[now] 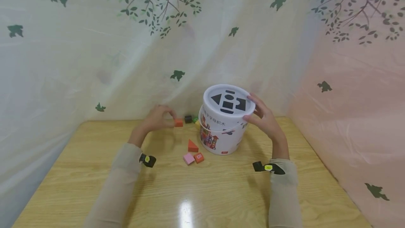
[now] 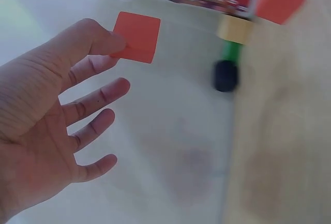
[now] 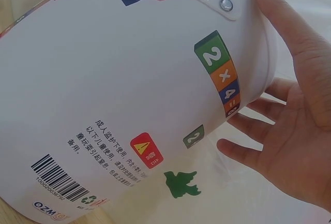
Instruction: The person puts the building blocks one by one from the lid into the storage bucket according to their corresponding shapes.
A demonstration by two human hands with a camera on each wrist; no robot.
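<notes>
My left hand (image 1: 158, 118) pinches a flat orange-red block (image 2: 138, 38) between thumb and index finger; the other fingers are spread. It is held near the table's back edge, left of a white bucket (image 1: 221, 141). The bucket stands upright with its lid (image 1: 207, 99) on, marked with dark shapes. My right hand (image 1: 265, 120) grips the bucket's rim at the right, thumb in front and fingers round the far side. In front of the bucket lie an orange-red triangular block (image 1: 192, 146), a pink block (image 1: 188, 158) and a red block with a letter B (image 1: 198, 157).
Along the back edge, left of the bucket, are a black block (image 1: 188, 119), a green piece (image 1: 195, 119) and a yellow block (image 2: 235, 29). A printed curtain (image 1: 142, 80) hangs behind the wooden table (image 1: 205, 192). The bucket's white handle hangs down its front.
</notes>
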